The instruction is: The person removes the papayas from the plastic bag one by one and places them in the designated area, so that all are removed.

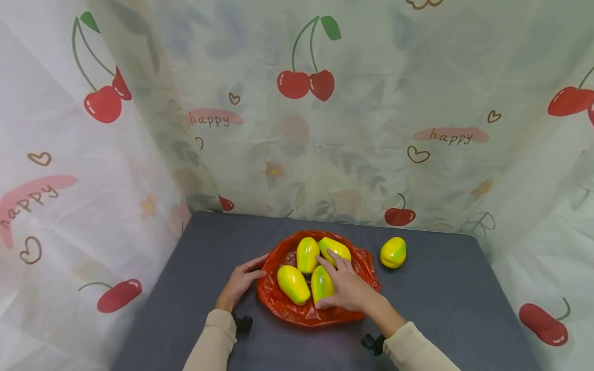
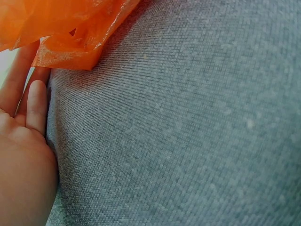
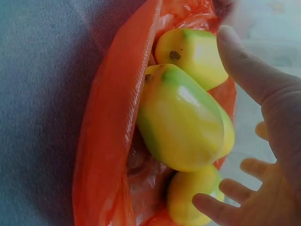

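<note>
- As four fruits [image 1: 293, 286] sit in the red bag [image 1: 310, 320], head view, nudging could roll one out.
- Left wrist: your straight-fingered left hand [image 2: 26, 153] touches the bag.
- Right wrist: your right hand [image 3: 287, 136] spreads beside the fruits, grasping nothing.

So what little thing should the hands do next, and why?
Maybe move the right hand over to the lone yellow-green fruit on the table: four similar fruits lie in the red bag, this one sits outside, and the right hand is nearer to it than the left hand, at the bag's opposite edge.
</note>
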### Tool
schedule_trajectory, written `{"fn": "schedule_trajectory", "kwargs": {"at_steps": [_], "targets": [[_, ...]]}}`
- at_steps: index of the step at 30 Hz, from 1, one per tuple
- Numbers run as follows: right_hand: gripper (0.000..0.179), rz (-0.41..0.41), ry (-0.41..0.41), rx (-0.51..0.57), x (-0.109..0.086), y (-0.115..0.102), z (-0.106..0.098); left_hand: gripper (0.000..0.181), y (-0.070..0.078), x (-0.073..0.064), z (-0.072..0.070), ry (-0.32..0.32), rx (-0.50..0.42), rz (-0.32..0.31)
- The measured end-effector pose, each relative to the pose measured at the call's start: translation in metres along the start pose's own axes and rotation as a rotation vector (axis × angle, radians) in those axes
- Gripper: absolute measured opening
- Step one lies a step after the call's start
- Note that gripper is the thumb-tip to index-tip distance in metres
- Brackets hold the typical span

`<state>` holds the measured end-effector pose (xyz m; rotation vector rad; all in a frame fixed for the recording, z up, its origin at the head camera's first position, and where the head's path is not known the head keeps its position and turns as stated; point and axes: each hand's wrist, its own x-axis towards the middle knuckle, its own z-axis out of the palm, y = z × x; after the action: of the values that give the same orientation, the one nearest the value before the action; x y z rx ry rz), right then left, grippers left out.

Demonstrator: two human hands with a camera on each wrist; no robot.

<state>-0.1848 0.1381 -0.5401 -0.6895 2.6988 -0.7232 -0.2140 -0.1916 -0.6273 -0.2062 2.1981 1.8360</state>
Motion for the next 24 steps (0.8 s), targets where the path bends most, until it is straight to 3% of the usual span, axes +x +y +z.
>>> {"fn": "schedule_trajectory", "kwargs": {"at_steps": [7,11,24], "targets": [[0.104,-0.038,0.009,0.068,0.001,0.005,0.01,0.048,0.002,0.0,0.0,-0.003,-0.009,-0.014],[0.103,-0.017,0.015,0.092,0.003,0.004,0.015,0.048,0.002,0.0,-0.001,0.008,-0.005,-0.014],[0.084,0.005,0.014,0.08,0.003,-0.002,0.025,0.048,0.002,-0.001,0.0,0.02,0.0,-0.016]]}}
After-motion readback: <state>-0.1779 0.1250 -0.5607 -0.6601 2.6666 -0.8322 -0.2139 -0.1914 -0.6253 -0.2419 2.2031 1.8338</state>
